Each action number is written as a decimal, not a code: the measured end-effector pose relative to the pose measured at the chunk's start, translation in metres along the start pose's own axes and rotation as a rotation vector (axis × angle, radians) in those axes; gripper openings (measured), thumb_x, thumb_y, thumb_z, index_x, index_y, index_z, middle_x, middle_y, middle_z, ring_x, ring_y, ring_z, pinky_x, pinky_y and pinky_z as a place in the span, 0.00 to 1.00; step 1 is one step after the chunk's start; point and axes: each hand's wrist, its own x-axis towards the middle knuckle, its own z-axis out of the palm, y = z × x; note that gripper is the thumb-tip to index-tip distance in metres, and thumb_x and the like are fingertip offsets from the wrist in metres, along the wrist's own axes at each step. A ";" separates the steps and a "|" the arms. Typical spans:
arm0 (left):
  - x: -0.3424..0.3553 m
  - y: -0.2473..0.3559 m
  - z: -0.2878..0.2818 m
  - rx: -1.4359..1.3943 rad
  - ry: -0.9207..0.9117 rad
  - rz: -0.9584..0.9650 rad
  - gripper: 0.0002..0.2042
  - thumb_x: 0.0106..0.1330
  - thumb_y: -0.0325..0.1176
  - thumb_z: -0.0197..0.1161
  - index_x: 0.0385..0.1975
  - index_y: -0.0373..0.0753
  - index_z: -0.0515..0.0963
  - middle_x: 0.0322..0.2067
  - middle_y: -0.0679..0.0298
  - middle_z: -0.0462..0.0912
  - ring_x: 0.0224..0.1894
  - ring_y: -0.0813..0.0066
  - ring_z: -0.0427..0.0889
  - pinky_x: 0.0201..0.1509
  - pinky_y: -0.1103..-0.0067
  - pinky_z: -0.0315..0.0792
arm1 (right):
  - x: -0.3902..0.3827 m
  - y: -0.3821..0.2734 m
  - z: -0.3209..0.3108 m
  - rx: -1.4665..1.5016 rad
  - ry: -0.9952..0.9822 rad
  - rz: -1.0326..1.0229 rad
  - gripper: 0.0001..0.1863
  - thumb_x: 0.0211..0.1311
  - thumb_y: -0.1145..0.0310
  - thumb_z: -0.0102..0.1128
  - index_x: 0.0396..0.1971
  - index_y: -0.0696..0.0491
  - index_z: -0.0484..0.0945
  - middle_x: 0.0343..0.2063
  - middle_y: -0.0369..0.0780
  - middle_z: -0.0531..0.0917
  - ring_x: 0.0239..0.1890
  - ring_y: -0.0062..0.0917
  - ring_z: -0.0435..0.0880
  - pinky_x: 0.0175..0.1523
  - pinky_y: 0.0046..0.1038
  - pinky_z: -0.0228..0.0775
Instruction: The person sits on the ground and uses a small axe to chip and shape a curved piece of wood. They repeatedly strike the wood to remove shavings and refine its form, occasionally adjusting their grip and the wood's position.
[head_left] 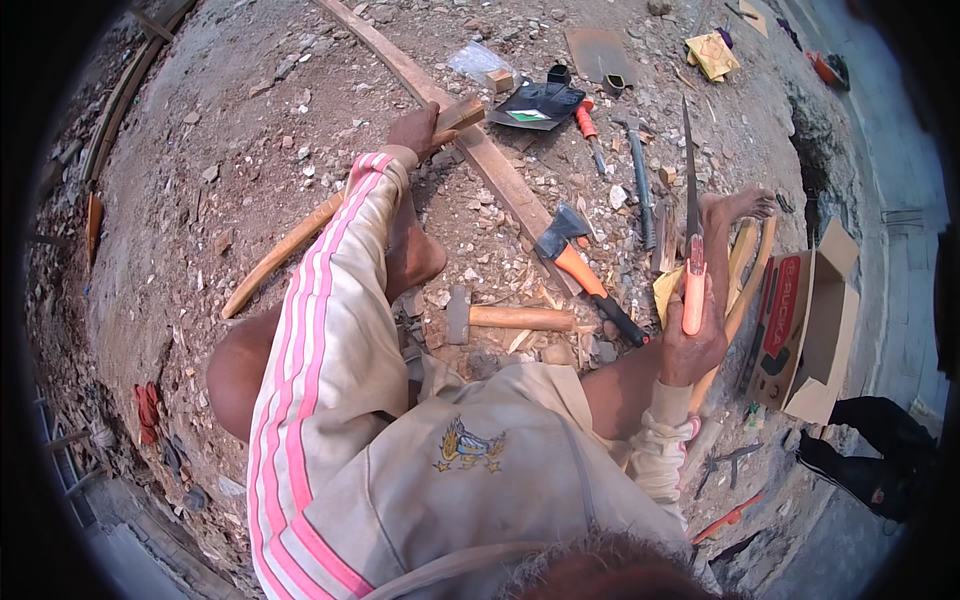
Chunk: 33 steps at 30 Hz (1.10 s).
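My left hand (418,132) is closed round a short wooden block (461,114), which rests over a long wooden plank (500,175) lying on the stony ground. In my right hand (694,345) is a handsaw (692,225) with an orange handle; its long dark blade points away from me, seen almost edge-on. A piece of yellow paper (667,293) lies beside that hand. Between my legs a hatchet (580,262) with an orange and black handle lies across the plank's near end. Closer to me is a hammer (515,318) with a wooden handle.
A red-handled chisel (590,135), a claw hammer (641,185) and a black pouch (537,104) lie beyond the plank. An open cardboard box (805,325) stands at right, near curved wooden pieces (748,265). Another wooden handle (285,255) lies at left. Rubble covers the ground.
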 end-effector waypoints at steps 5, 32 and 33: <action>-0.006 0.002 0.004 -0.095 -0.037 -0.127 0.29 0.61 0.57 0.67 0.53 0.41 0.71 0.45 0.48 0.85 0.49 0.46 0.84 0.51 0.58 0.76 | 0.034 0.054 0.054 -0.125 -0.122 0.082 0.28 0.60 0.70 0.63 0.62 0.57 0.73 0.54 0.50 0.82 0.51 0.45 0.85 0.57 0.41 0.76; -0.023 -0.040 0.002 -0.231 -0.250 -0.150 0.33 0.60 0.59 0.68 0.56 0.39 0.78 0.44 0.50 0.86 0.49 0.53 0.84 0.56 0.66 0.74 | 0.019 0.097 0.162 -0.197 -0.682 -0.104 0.34 0.56 0.48 0.68 0.57 0.55 0.75 0.48 0.49 0.79 0.52 0.47 0.78 0.52 0.48 0.72; -0.024 -0.048 0.007 -0.207 -0.247 -0.134 0.33 0.60 0.60 0.69 0.55 0.39 0.78 0.43 0.51 0.86 0.49 0.52 0.84 0.56 0.66 0.74 | -0.002 0.090 0.162 -0.131 -0.692 -0.120 0.34 0.56 0.48 0.68 0.57 0.55 0.74 0.48 0.49 0.79 0.52 0.47 0.78 0.53 0.48 0.72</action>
